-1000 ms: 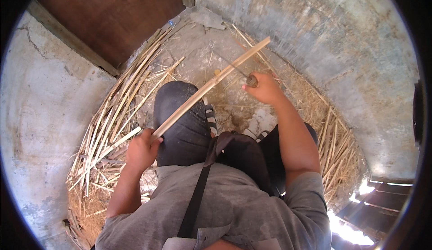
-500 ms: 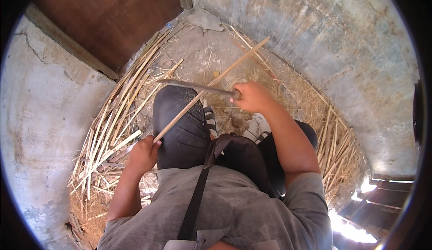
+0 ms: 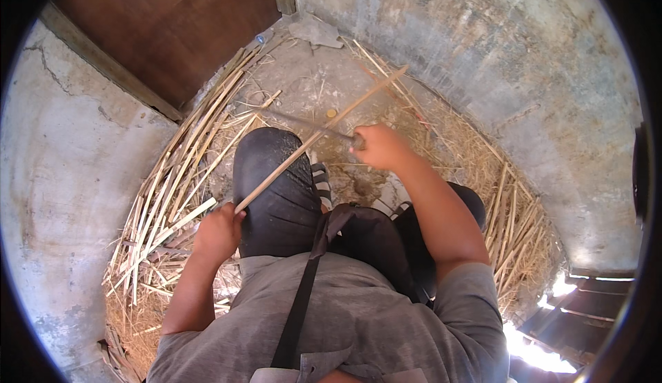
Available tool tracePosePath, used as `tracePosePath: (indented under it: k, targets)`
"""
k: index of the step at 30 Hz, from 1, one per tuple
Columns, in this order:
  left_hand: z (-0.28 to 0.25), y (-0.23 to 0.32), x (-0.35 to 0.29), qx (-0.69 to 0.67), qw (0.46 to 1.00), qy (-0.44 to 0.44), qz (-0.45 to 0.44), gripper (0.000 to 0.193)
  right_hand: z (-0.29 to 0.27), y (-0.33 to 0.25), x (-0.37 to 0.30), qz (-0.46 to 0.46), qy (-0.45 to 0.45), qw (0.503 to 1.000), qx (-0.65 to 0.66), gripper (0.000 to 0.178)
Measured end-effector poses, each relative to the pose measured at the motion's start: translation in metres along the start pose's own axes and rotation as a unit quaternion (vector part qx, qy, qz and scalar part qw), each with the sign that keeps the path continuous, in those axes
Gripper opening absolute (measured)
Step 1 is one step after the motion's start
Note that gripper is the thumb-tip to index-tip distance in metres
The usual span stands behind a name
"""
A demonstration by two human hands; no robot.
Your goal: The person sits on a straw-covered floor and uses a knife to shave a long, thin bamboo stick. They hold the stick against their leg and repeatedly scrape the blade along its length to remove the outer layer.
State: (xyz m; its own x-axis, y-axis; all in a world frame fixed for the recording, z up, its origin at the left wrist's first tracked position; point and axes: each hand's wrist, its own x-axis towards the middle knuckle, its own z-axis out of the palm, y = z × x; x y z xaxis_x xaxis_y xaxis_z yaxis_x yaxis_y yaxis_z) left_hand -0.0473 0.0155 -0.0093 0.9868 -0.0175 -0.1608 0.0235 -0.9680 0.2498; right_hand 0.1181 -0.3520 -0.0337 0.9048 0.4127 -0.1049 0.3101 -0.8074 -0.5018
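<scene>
Dirt floor (image 3: 289, 73); left hand (image 3: 217, 233) closed round wooden strip (image 3: 283, 167), right hand (image 3: 383, 148) round knife handle (image 3: 358, 142).

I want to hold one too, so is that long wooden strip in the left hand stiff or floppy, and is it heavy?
The long strip is probably fairly stiff, since it looks nearly straight beyond the left hand. It's likely light for its length, because it looks thin.

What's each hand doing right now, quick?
Left hand: closed, holding the near end of a long wooden strip.
Right hand: closed, holding a long-bladed knife by its handle.
</scene>
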Motion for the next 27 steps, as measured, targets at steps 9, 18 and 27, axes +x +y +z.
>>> tracePosePath:
  k: [9, 18, 27]
  targets:
    - [-0.013, 0.009, 0.006, 0.023, 1.000, -0.012, -0.011, 0.030, -0.007, 0.075, 0.012, 0.118, 0.052, 0.990, 0.063, 0.040]
    - [-0.011, -0.006, 0.010, -0.049, 0.997, -0.055, 0.018, 0.032, 0.001, 0.028, -0.006, 0.043, 0.012, 0.996, 0.079, 0.048]
    - [-0.026, -0.016, 0.022, -0.077, 0.989, -0.118, 0.049, 0.036, -0.010, 0.004, -0.005, 0.055, -0.036, 0.998, 0.002, 0.043]
